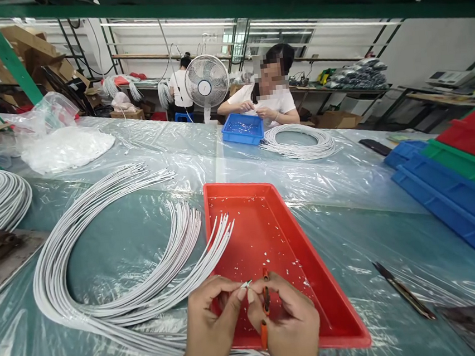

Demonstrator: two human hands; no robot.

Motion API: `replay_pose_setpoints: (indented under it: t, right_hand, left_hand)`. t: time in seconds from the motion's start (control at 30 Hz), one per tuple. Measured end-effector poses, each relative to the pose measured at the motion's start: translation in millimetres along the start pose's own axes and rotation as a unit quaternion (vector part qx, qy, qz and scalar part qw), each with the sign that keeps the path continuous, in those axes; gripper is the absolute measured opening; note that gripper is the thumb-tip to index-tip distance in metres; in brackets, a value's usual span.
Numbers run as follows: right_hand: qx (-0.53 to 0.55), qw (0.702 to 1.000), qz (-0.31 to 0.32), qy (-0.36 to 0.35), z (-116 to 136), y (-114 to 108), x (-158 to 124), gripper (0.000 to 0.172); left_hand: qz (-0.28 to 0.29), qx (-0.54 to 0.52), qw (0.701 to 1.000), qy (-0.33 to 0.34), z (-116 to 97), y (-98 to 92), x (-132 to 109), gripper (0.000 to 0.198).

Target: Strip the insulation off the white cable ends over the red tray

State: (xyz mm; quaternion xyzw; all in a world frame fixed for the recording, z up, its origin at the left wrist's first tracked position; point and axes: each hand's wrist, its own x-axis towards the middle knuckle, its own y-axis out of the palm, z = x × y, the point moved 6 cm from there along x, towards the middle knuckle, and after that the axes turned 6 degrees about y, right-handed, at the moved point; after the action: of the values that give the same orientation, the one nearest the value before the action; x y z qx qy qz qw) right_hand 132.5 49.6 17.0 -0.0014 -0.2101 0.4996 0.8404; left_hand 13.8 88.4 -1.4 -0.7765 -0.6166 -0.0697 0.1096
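Over the near end of a red tray (239, 192) strewn with small white scraps, my two hands meet fingertip to fingertip. My left hand (215, 320) pinches the tip of a white cable (245, 284), where a bit of green shows. Held in my right hand (287, 319) is an orange-handled tool (264, 334), mostly hidden by the fingers; its thumb and forefinger are also at the cable tip. A large coil of white cables (53, 274) lies to the left, with several of its ends resting over the tray's left rim.
Tweezers (403, 291) lie at the right. Stacked blue, green and red trays (453, 196) stand beyond them. Across the table a person works behind a blue tray (242, 138) and another cable coil (297, 150). Plastic bags (67, 149) sit at the back left.
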Motion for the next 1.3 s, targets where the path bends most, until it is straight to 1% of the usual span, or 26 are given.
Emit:
replay_pose_setpoints:
  t: [0.07,0.17,0.2,0.27,0.33,0.43,0.5,0.53,0.6,0.7,0.77,0.87,0.97,1.07,1.13,1.2,1.3]
  right_hand:
    - [-0.03,0.998,-0.005,-0.06,7.1,-0.9,-1.9,0.022]
    - [-0.057,0.991,0.0,-0.122,14.7,-2.0,-4.1,0.022]
    - [-0.062,0.989,0.003,-0.134,16.4,-2.3,-4.7,0.021]
    - [-0.069,0.988,0.004,-0.136,17.3,-3.4,-5.3,0.021]
    - [-0.071,0.991,0.008,-0.116,15.8,-4.0,-5.3,0.02]
    - [-0.049,0.997,0.025,-0.057,10.2,-4.0,-4.9,0.013]
    - [-0.024,1.0,0.015,-0.012,6.2,-6.2,-4.7,0.009]
    - [-0.015,1.0,0.006,0.005,5.1,-7.6,-4.6,0.01]
    - [-0.01,1.0,-0.012,0.02,5.1,-10.0,-4.4,0.011]
    - [-0.013,1.0,-0.004,0.024,7.7,-9.5,-3.7,0.005]
    - [-0.018,0.999,0.002,0.032,8.5,-8.8,-3.8,0.005]
    - [-0.017,0.998,0.003,0.061,6.7,-7.3,-5.2,0.009]
    - [-0.013,0.995,-0.014,0.098,3.8,-6.1,-7.1,0.015]
    - [0.003,0.99,-0.028,0.137,1.6,-5.3,-7.7,0.014]
    - [0.055,0.982,-0.01,0.18,-1.7,-2.6,-7.3,0.012]
    - [0.097,0.973,0.017,0.21,-4.6,0.2,-6.2,0.012]
    - [0.086,0.974,0.038,0.206,-8.5,0.3,-1.9,0.012]
  left_hand:
    - [-0.007,0.013,1.0,0.025,-3.7,-2.0,0.0,0.012]
    - [-0.017,0.049,0.995,0.084,-12.8,-4.7,-0.2,0.009]
    - [-0.018,0.058,0.993,0.102,-15.4,-5.1,-0.4,0.009]
    - [-0.019,0.064,0.99,0.123,-18.3,-5.2,-0.6,0.01]
    - [-0.022,0.057,0.991,0.123,-18.3,-5.3,-0.5,0.009]
    - [-0.03,0.044,0.992,0.113,-16.9,-6.1,-0.3,0.007]
    - [-0.034,0.034,0.993,0.107,-16.0,-6.6,-0.3,0.007]
    - [-0.035,0.03,0.993,0.104,-15.5,-6.7,-0.4,0.008]
    - [-0.035,0.024,0.994,0.105,-14.7,-6.5,-1.0,0.009]
    - [-0.027,0.026,0.993,0.111,-14.3,-5.2,-2.5,0.01]
    - [-0.024,0.034,0.992,0.116,-14.7,-4.4,-3.7,0.01]
    - [-0.029,0.047,0.99,0.13,-16.7,-4.7,-5.6,0.009]
    - [-0.035,0.068,0.985,0.157,-19.9,-6.3,-7.3,0.01]
    - [-0.034,0.092,0.976,0.195,-23.9,-7.4,-8.2,0.011]
    - [-0.029,0.094,0.974,0.204,-24.6,-7.5,-7.9,0.009]
    - [-0.014,0.085,0.977,0.195,-23.5,-6.4,-7.1,0.008]
    - [0.002,0.066,0.984,0.168,-22.3,-6.2,-6.1,0.009]
